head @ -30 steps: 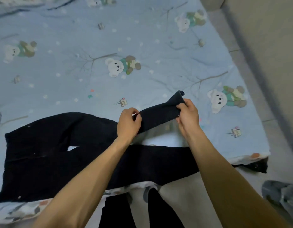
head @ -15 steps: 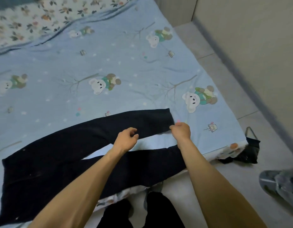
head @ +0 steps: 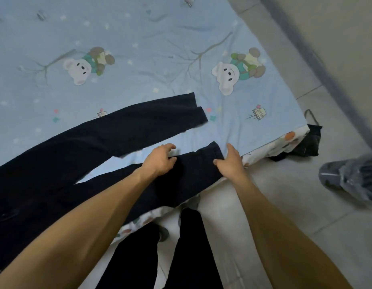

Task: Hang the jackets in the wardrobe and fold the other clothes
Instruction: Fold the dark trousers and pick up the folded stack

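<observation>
Dark navy trousers (head: 80,155) lie on the bed, both legs stretched toward the right. The far leg (head: 160,119) lies flat with nothing touching it. My left hand (head: 160,160) rests on the upper edge of the near leg (head: 193,170), thumb on the cloth and fingers loosely bent over the sheet. At that leg's cuff, my right hand (head: 230,161) has its thumb on the fabric and its fingers straight beside the hem. Neither hand has a closed grip.
The bed (head: 139,38) has a light blue sheet with a bear print, and its corner is at the right. On the tiled floor lie a black bag (head: 308,140) by that corner and a plastic-wrapped bundle (head: 356,180) further right. My own legs (head: 189,247) stand against the bed's edge.
Both hands let go of the far trouser leg, which now lies flat on the sheet. They moved nearer, onto the near leg and its cuff. The camera tilted down.
</observation>
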Motion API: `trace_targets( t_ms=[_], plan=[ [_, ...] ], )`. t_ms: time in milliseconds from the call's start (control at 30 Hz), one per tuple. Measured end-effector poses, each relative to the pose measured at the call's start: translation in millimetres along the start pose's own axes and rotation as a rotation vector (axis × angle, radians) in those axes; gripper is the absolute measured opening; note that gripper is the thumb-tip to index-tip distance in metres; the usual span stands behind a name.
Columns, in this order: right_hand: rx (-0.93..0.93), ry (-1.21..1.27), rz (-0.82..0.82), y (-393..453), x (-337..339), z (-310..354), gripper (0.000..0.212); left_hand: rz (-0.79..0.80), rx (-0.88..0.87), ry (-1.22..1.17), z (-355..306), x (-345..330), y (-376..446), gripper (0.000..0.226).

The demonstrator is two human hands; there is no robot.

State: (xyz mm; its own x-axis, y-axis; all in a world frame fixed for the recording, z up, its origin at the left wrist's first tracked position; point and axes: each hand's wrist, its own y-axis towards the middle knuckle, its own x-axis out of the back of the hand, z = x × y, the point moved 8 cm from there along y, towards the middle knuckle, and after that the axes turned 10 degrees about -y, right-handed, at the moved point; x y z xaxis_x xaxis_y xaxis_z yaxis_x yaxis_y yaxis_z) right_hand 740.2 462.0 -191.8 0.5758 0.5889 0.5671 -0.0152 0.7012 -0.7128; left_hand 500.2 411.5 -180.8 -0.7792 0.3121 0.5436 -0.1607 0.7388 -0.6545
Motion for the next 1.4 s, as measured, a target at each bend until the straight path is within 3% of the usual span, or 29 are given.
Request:
trace_targets(
  t_ms=[100,200,267,367,400,467,500,567,600,667,733,833,933,1033,1100,1200,1300,1400],
  plan=[
    [-0.052,0.078,0.138,21,-13,-23,0.077,0.133,0.057,0.107,-1,-32,26,0.054],
    [-0.012,0.128,0.208,27,-15,-30,0.032,0.133,0.034,0.07,-5,-42,33,0.008],
    [0.014,0.24,0.12,23,-5,-29,0.011,0.016,-0.049,-0.064,-12,-32,27,0.009],
    [0.065,0.398,-0.124,21,22,-21,0.047,-0.167,-0.192,-0.213,-22,-10,12,0.009],
    [0.08,0.39,-0.169,22,30,-16,0.05,-0.188,-0.211,-0.214,-25,-7,12,0.009],
    [0.094,0.293,-0.109,29,31,-5,0.031,-0.196,-0.156,-0.156,-20,-7,18,0.013],
    [0.09,0.212,-0.016,33,26,-3,0.029,-0.184,-0.096,-0.103,-16,-8,23,0.025],
    [0.078,0.026,0.115,41,17,-7,0.042,-0.13,0.015,0.01,-9,-14,31,0.053],
    [0.086,-0.063,0.107,46,17,-8,0.037,-0.099,0.038,0.075,-7,-18,35,0.061],
    [0.086,-0.123,-0.013,53,21,-12,0.021,-0.038,0.056,0.223,0,-24,41,0.062],
    [0.054,-0.095,-0.165,52,25,-18,0.02,-0.012,0.057,0.349,5,-26,46,0.05],
    [0.075,-0.145,-0.287,44,19,-19,0.013,-0.13,-0.016,0.187,6,-20,47,0.018],
    [0.216,-0.272,-0.389,33,16,-2,0.034,-0.29,-0.151,-0.031,4,-9,37,0.015],
    [0.471,-0.484,-0.483,18,9,29,0.044,-0.309,-0.166,-0.022,9,-17,34,0.019],
    [0.596,-0.591,-0.434,13,-9,45,0.047,-0.339,-0.176,0.016,10,-25,31,0.029],
    [0.767,-0.736,-0.293,15,-53,59,0.06,-0.431,-0.323,0.147,4,-37,25,0.044],
    [0.95,-0.911,-0.155,22,-93,52,0.062,-0.377,-0.402,0.291,18,-62,23,0.057],
    [0.8,-0.982,-0.132,56,-96,24,0.062,-0.372,-0.201,0.376,67,-69,36,0.068]
  ],
)
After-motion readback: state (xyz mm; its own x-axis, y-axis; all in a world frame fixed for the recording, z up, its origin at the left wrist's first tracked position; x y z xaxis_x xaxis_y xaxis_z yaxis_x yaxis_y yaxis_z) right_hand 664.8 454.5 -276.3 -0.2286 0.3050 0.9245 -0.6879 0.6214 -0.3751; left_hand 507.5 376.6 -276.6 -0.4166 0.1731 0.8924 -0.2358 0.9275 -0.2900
